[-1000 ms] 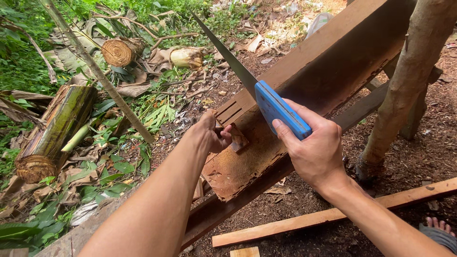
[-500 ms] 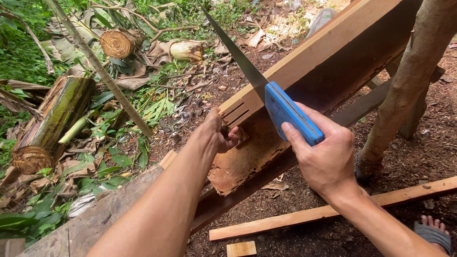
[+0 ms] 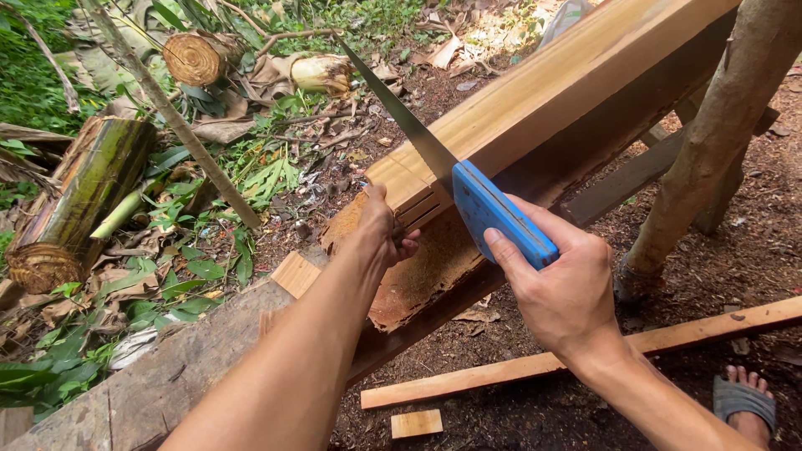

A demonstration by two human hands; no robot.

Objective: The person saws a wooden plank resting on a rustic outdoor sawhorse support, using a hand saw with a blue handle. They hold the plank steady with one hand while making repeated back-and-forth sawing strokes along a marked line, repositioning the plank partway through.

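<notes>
Since half a second earlier, you had drawn the saw [image 3: 434,163] back along its cut, so the blue handle [image 3: 501,213] sat lower against the plank's [image 3: 543,100] edge, while your left hand barely shifted. Your right hand [image 3: 568,292] was closed firmly around that handle, forefinger laid along its side, the blade slanting up and away through a slot near the plank's end. Your left hand [image 3: 384,230] was curled over the plank's sawn end, fingers wrapped under the rough bark edge [image 3: 418,276], just beside the blade. A thin wooden strip [image 3: 585,355] and a small offcut [image 3: 416,423] lay on the dirt below, near your sandalled foot [image 3: 745,399]. Cut logs [image 3: 75,200] rested well apart, among green leaves.
</notes>
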